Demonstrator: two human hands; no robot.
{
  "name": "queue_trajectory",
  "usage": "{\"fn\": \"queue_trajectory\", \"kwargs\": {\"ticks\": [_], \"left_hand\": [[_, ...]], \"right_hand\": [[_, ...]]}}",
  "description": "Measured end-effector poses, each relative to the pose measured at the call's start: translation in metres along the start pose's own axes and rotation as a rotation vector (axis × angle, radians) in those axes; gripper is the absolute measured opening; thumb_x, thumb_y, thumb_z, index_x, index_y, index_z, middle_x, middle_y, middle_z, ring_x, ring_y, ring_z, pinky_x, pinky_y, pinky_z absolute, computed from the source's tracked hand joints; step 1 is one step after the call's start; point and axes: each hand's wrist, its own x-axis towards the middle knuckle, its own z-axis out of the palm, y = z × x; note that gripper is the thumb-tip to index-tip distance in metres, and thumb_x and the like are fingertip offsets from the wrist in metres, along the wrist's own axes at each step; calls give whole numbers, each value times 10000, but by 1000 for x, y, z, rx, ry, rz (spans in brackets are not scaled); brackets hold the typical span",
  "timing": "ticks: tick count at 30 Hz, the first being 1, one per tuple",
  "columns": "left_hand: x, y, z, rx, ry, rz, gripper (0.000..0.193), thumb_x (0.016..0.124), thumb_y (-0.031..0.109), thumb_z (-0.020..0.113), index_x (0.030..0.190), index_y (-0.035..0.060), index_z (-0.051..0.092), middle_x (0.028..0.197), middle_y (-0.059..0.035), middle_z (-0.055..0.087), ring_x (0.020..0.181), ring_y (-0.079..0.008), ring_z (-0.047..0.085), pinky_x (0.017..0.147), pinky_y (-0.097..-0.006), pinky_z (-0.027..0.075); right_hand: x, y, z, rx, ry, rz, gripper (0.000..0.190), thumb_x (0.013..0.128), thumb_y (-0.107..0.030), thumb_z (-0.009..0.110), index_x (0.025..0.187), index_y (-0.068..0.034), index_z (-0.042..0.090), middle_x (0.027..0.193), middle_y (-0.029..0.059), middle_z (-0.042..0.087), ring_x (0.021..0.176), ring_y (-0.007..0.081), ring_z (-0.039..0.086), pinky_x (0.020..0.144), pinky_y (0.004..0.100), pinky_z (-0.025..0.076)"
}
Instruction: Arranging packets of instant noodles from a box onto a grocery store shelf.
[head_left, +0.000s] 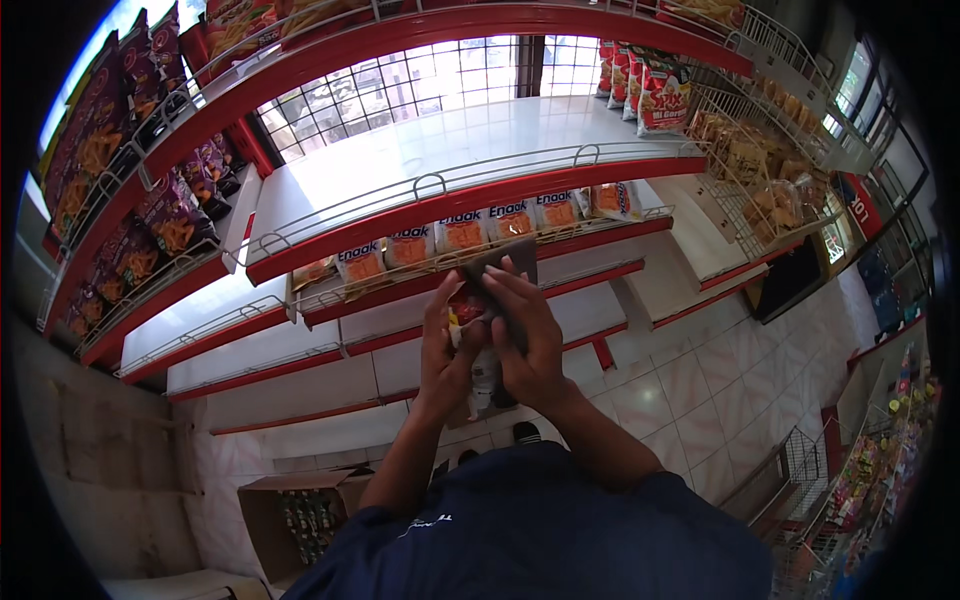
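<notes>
In front of my chest, my left hand (448, 341) holds a snack packet (484, 375) with red, yellow and whitish parts; the fingers hide much of it. My right hand (529, 337) presses a dark grey cloth or flat pad (517, 262) against the packet's right side; which of the two I cannot tell. Both hands are close together, thumbs nearly meeting. Behind them, a row of Enaak snack packets (461, 229) stands upright on a shelf with a wire front rail.
A white shelf (450, 150) with a red edge spans above, with Spix packets (664, 97) at its right end. Purple snack bags (176, 210) fill shelves at left. An open cardboard box (259, 517) stands on the floor, lower left. Wire baskets (787, 465) stand at right.
</notes>
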Motion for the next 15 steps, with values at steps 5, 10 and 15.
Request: {"fn": "queue_trajectory", "kwargs": {"ticks": [5,10,15], "left_hand": [[-5,-5,-1,-257,-63,11,376,904,137,443,1246,21,337,1107,-112,495,978,-153,522,821,-279,433],[-1,7,6,163,-113,-32,335,919,156,402,1220,17,358,1083,-73,514,927,-118,514,778,-263,435],[-6,-12,18,-39,-92,37,246,914,144,405,1115,6,438,809,-79,558,711,-109,523,602,-249,424]], "right_hand": [[-2,-11,-1,-81,-130,-104,411,788,-11,472,1199,-23,477,1238,135,462,1260,306,328,1052,454,184],[-10,8,-16,-55,57,77,391,773,-34,479,1162,-35,507,1218,126,479,1240,298,358,1046,453,213],[-8,-23,-20,-166,-13,-18,369,754,22,463,1116,-17,526,1162,145,518,1196,306,418,1026,442,257]]}}
